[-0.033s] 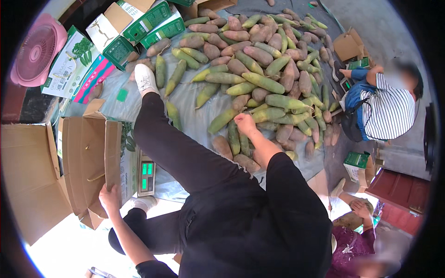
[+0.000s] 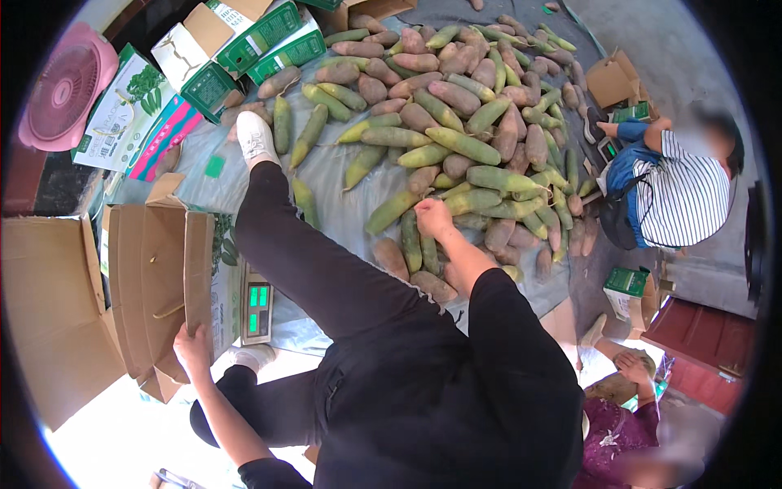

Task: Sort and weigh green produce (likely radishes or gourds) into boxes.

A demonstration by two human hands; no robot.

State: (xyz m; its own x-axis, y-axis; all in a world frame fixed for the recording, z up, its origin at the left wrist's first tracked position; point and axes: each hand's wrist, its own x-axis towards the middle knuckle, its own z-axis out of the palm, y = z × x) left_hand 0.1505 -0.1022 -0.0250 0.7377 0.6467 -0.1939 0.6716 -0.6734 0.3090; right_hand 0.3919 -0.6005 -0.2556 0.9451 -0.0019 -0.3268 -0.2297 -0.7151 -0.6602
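My left hand pinches the edge of an open cardboard box, fingers closed on its flap. That box stands on a digital scale with a lit green display. Over the near side of a big heap, my right hand is closed, its fingers curled; whatever they hold, if anything, is hidden. Beside it lies a green radish, and more green radishes are mixed with reddish-brown radishes across the heap.
A plastic sheet lies under the heap. Printed boxes and a pink basket stand far left. At right a person in a striped shirt sits by another scale. A second person sits lower right.
My right hand has shifted very slightly to the right. My left hand and the box stay where they were.
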